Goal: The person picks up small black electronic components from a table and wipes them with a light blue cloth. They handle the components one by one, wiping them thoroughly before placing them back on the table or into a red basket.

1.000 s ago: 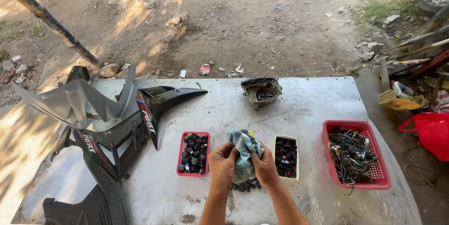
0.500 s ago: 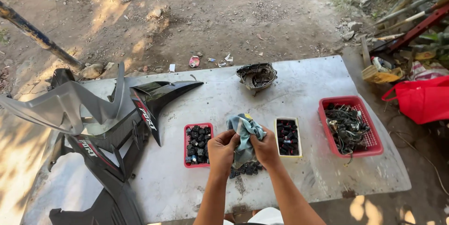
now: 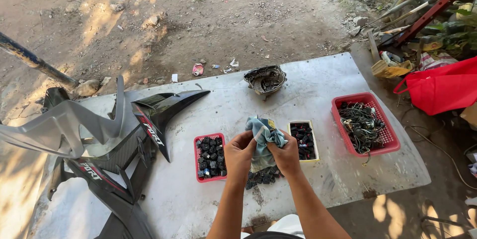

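We grip a bluish rag (image 3: 263,137) with left hand (image 3: 239,153) and right hand (image 3: 287,155), fingers curled tight on it, between small red tray (image 3: 198,162) and cream tray (image 3: 315,142); loose black parts (image 3: 263,176) lie underneath.

Two bare forearms, no sleeves, left hand (image 3: 239,153), right hand (image 3: 286,155)

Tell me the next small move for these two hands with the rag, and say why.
Probably finish wiping and drop the piece into the small red basket. Both the left hand and the right hand pinch the blue-green rag bunched between them; what it wraps is hidden. Loose dark parts lie on the table directly below, and the baskets beside them hold similar ones.
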